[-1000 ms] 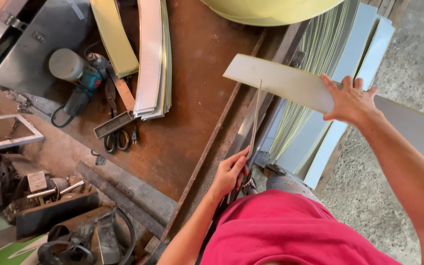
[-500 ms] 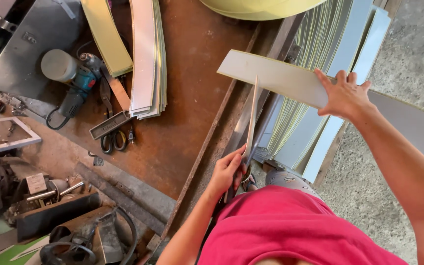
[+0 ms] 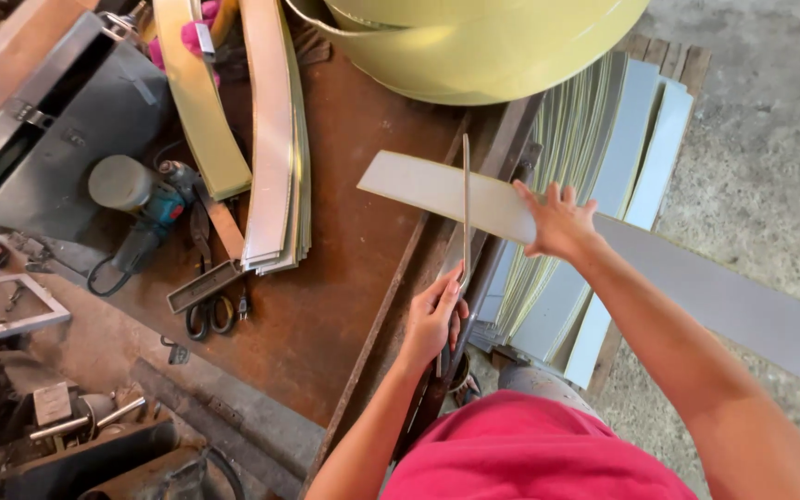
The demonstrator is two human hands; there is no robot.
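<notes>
My right hand presses flat on a long pale metal strip that lies across the edge of a rusty brown workbench. The strip runs from the bench out to the lower right. My left hand grips the lower end of a thin upright metal lever handle, which crosses over the strip. A red shirt fills the bottom of the view.
A large yellow-green coil sits at the top. Curved strip stacks, an angle grinder and scissors lie on the bench. Cut sheets are stacked at the right, over a concrete floor. Tools and scrap crowd the lower left.
The view has shifted, so the strip and both hands sit lower and more to the centre. My left hand keeps hold of the lever handle and my right hand stays on the strip.
</notes>
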